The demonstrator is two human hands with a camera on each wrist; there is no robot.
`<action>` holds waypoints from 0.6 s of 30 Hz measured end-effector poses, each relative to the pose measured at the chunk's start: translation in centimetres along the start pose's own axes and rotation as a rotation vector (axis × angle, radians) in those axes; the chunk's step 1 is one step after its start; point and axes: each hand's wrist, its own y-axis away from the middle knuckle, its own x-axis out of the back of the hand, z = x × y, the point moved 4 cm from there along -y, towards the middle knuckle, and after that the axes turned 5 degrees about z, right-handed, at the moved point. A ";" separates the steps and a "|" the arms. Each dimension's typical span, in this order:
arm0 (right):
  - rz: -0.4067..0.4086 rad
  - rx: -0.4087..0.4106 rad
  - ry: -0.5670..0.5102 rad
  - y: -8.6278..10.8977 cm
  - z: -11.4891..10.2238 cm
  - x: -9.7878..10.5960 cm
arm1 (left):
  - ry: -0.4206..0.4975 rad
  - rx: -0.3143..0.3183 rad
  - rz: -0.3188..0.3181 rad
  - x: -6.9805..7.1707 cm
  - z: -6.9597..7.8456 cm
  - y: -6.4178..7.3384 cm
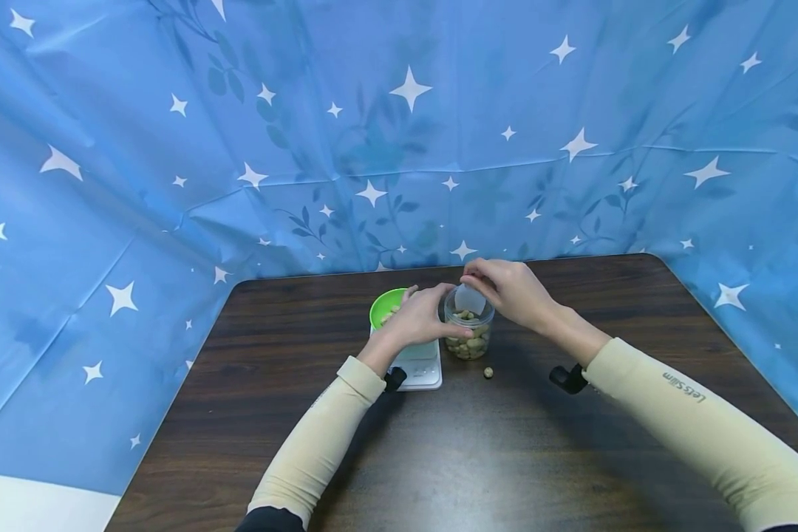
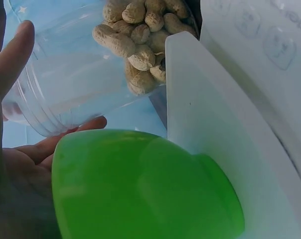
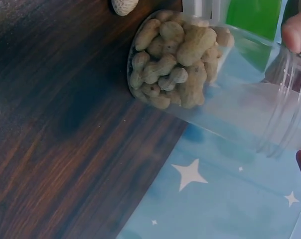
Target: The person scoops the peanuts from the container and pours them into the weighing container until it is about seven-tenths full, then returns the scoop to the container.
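A clear plastic jar [image 1: 468, 342] of unshelled peanuts [image 3: 175, 59] stands upright on the table, its mouth uncovered. My left hand [image 1: 422, 318] grips it near the rim, thumb on the near side and a finger on the far side. My right hand [image 1: 512, 290], above the mouth, pinches a translucent white scoop [image 1: 469, 298] that reaches down inside the jar; its handle is mostly hidden by the fingers. Left of the jar, a green bowl [image 2: 140, 184] holding some peanuts sits on a white kitchen scale [image 1: 424, 374], partly covered by my left hand.
One loose peanut [image 1: 488, 372] lies on the dark wooden table [image 1: 479, 458], just in front of the jar. Behind the table's far edge hangs a blue curtain [image 1: 399, 148] with white stars.
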 end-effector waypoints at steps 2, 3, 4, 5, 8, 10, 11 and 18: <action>-0.001 0.024 0.009 0.1 -0.1 -0.2 | 0.009 0.005 0.003 -0.1 0.0 0.0; -0.002 0.033 0.013 0.2 -0.1 -0.2 | 0.015 0.007 0.005 -0.1 0.0 0.0; -0.004 0.041 0.017 0.3 -0.1 -0.3 | 0.022 0.009 0.007 -0.1 0.0 -0.1; -0.008 0.047 0.021 0.4 -0.1 -0.4 | 0.029 0.010 0.008 -0.1 0.0 -0.1; -0.037 0.055 0.023 0.7 0.0 -0.6 | 0.031 0.013 0.012 -0.2 0.0 -0.2; -0.064 0.048 0.016 0.9 0.2 -0.8 | 0.033 0.014 0.013 -0.2 0.0 -0.2; -0.078 0.039 0.011 1.0 0.2 -0.9 | 0.034 0.013 0.014 -0.2 0.0 -0.2; -0.186 -0.101 -0.034 1.1 0.5 -2.3 | 0.035 0.021 0.025 -0.2 0.0 -0.2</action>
